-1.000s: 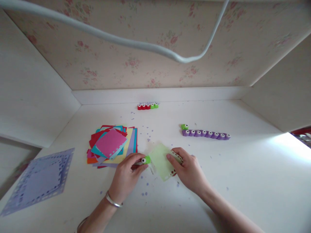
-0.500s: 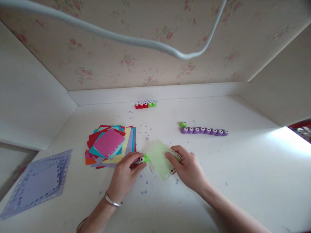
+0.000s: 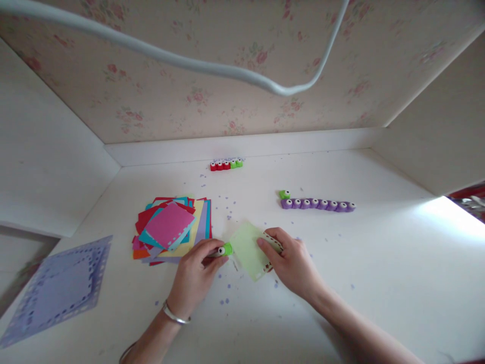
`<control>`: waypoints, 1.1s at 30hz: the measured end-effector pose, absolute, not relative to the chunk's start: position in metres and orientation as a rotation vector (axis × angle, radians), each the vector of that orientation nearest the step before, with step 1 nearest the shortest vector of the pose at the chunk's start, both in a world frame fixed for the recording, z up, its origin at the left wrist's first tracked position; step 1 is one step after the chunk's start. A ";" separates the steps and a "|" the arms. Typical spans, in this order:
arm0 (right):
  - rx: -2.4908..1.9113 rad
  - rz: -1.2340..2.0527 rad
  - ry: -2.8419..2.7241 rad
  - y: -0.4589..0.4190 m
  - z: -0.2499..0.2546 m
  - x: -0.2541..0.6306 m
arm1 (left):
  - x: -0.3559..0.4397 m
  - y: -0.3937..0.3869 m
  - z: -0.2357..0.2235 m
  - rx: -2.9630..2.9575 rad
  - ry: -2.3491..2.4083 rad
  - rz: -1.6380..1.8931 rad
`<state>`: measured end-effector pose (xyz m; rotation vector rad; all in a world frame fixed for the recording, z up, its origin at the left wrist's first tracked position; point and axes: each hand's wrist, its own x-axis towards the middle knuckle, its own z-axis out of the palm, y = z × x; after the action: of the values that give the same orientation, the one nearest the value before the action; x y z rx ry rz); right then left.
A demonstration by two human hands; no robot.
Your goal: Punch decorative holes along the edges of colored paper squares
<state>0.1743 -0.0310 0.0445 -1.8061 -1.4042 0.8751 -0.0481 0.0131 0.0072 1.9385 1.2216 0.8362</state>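
Note:
My left hand [image 3: 197, 270] is closed around a small green craft punch [image 3: 226, 249] with a white button, thumb and fingers on its sides. The punch is at the left edge of a pale green sheet of paper [image 3: 248, 253]; I cannot tell whether the edge lies in its slot. Between thumb and fingers my right hand [image 3: 291, 260] grips the right part of that sheet, where a row of punched holes runs along the edge. A silver bangle [image 3: 176, 314] circles my left wrist.
A pile of coloured paper [image 3: 170, 225] lies left, with punched lilac sheets [image 3: 60, 290] beyond it. Purple punches [image 3: 318, 204] stand in a row at right beside a green punch [image 3: 284, 194]. Red and green punches [image 3: 226, 165] line the back. Lilac paper bits dot the table.
The green punch has turned slightly in my left hand. My right hand and the paper stay nearly in place, and the whole view has shifted a little.

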 end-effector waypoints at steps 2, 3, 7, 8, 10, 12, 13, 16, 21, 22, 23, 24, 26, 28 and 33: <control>-1.808 0.861 -1.414 -0.031 0.044 0.174 | -0.048 0.013 0.007 1.937 1.222 0.839; -1.809 0.856 -1.419 -0.031 0.044 0.174 | -0.048 0.013 0.006 1.935 1.223 0.837; -1.801 0.865 -1.424 -0.030 0.043 0.174 | -0.048 0.014 0.005 1.932 1.224 0.831; -1.800 0.870 -1.423 -0.030 0.042 0.174 | -0.047 0.014 0.005 1.932 1.222 0.833; -1.804 0.872 -1.425 -0.031 0.042 0.174 | -0.047 0.014 0.006 1.936 1.219 0.842; -1.806 0.871 -1.435 -0.031 0.042 0.174 | -0.047 0.014 0.007 1.948 1.219 0.856; -1.802 0.880 -1.437 -0.032 0.042 0.173 | -0.047 0.013 0.007 1.955 1.219 0.864; -1.767 0.976 -1.416 -0.032 0.041 0.172 | -0.046 0.013 0.008 1.988 1.213 0.865; -1.768 1.051 -1.417 -0.031 0.036 0.172 | -0.041 0.010 0.007 2.106 1.235 0.809; -1.776 1.051 -1.427 -0.030 0.035 0.172 | -0.040 0.010 0.007 2.120 1.243 0.795; -1.781 1.052 -1.436 -0.029 0.034 0.172 | -0.040 0.009 0.007 2.128 1.250 0.784; -1.786 1.054 -1.441 -0.029 0.033 0.172 | -0.040 0.009 0.006 2.131 1.256 0.776; -1.799 1.056 -1.443 -0.028 0.030 0.172 | -0.040 0.008 0.006 2.120 1.264 0.768; -1.826 1.046 -1.446 -0.027 0.027 0.171 | -0.042 0.007 0.006 2.092 1.261 0.765; -1.862 0.973 -1.514 -0.026 0.024 0.172 | -0.044 0.007 0.007 2.037 1.256 0.777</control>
<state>0.1720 -0.0259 0.0243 -1.8620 -1.5137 0.9733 -0.0436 0.0068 0.0071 2.0372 1.2557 0.7771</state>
